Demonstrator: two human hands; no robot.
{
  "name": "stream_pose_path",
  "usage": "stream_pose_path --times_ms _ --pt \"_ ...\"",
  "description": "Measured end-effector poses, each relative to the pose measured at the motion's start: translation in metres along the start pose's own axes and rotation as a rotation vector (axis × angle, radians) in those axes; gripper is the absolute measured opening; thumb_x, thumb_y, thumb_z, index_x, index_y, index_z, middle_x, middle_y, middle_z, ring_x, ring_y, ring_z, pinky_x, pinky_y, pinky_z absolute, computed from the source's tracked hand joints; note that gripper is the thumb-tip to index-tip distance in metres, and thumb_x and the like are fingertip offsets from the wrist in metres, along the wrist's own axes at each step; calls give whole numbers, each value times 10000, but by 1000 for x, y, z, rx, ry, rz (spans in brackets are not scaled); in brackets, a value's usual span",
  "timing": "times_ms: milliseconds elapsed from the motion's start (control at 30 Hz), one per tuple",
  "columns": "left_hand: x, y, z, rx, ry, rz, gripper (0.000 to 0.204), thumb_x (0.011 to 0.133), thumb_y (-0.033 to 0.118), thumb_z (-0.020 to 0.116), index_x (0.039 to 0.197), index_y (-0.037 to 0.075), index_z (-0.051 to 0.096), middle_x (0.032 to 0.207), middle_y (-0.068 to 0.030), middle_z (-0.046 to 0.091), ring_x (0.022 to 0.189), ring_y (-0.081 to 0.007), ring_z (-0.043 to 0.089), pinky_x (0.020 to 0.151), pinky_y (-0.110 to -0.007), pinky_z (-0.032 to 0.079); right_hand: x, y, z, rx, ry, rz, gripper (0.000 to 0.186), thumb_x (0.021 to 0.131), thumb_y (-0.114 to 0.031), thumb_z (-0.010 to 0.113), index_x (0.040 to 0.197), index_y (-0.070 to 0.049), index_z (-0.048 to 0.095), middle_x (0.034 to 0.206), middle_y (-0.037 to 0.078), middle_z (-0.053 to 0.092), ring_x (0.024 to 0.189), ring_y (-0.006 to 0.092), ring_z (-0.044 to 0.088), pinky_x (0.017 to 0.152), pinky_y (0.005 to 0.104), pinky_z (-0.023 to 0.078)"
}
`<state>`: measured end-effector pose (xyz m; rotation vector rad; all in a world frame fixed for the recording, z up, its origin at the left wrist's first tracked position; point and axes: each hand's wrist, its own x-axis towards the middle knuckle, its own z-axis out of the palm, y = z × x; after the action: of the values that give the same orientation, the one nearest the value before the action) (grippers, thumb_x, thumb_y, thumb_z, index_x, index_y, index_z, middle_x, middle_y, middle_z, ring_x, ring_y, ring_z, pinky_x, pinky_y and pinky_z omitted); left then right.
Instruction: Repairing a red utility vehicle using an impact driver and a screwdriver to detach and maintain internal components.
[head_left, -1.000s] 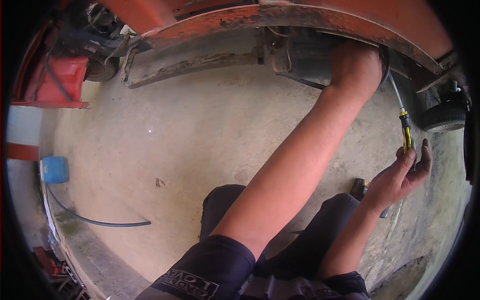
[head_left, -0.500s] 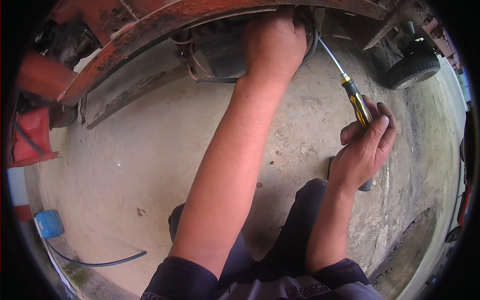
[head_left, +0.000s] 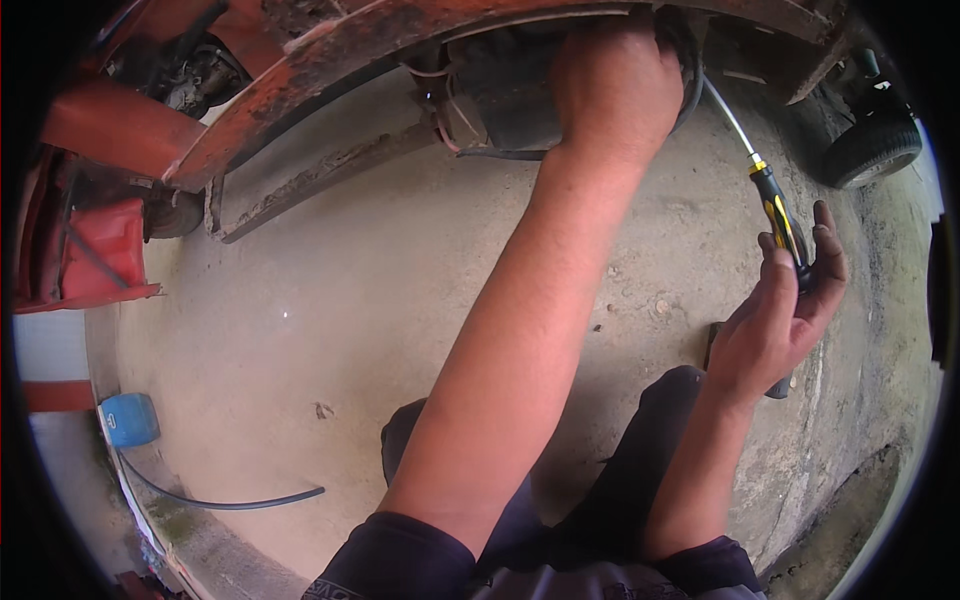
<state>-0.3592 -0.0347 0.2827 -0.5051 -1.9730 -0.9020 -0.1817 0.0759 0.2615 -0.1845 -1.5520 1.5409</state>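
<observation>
My left hand (head_left: 618,88) reaches up beneath a rusty red vehicle frame (head_left: 300,95), beside a dark housing (head_left: 505,95) and a thick black hose (head_left: 690,60). It is curled closed, with the fingertips and whatever they grip hidden. My right hand (head_left: 785,315) holds a screwdriver (head_left: 783,222) by the butt of its black and yellow handle, with thumb and fingers around the end. The steel shaft slants up and left; its tip is at the edge of the hose, and I cannot tell what it touches.
A dark object (head_left: 777,386) lies on the concrete floor (head_left: 300,360), partly behind my right wrist. A tyre (head_left: 873,152) stands at the far right. At left are a red metal panel (head_left: 103,250), a blue container (head_left: 130,419) and a loose black hose (head_left: 235,504). Low overhead hangs the frame.
The whole view has shifted, so the scene sits farther right. My right fingers have loosened and changed their hold on the screwdriver handle. My left hand stays under the frame.
</observation>
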Motion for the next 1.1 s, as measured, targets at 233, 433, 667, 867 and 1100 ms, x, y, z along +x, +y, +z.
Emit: stream_pose_path --times_ms 233,433,667,867,1100 --pt "2 5 -7 30 -16 -31 242 867 158 637 1051 19 711 864 -258 701 775 -450 691 702 -525 564 -1 8 2 -48 4 -16 307 1083 -161 510 1347 -5 492 1408 217 568 874 107 630 703 233 485" --pt "2 4 -6 26 -1 -15 233 863 168 648 1031 24 719 833 -245 700 727 -441 689 669 -518 567 7 4 -15 64 -69 196 320 1074 -119 466 1368 9 468 1433 235 538 1002 174 663 871 268 529" --pt "3 -4 -5 -92 37 -1 156 840 149 653 930 60 745 874 -204 714 799 -416 690 702 -462 570 1 -4 -3 108 -49 162 321 1057 -125 475 1350 5 474 1409 242 552 846 154 656 738 255 527" --pt "1 -2 -5 -20 7 -33 176 851 159 656 963 57 746 896 -201 714 825 -411 688 726 -450 566 4 14 5 -169 89 -270 274 1106 -195 457 1309 -24 525 1321 190 628 719 83 587 612 199 467" --pt "2 3 -3 -54 -20 -47 179 868 167 644 972 57 740 912 -200 711 844 -412 685 728 -435 555 3 -4 -6 90 -2 205 419 987 -52 494 1397 9 433 1512 245 428 1131 223 643 942 364 544"
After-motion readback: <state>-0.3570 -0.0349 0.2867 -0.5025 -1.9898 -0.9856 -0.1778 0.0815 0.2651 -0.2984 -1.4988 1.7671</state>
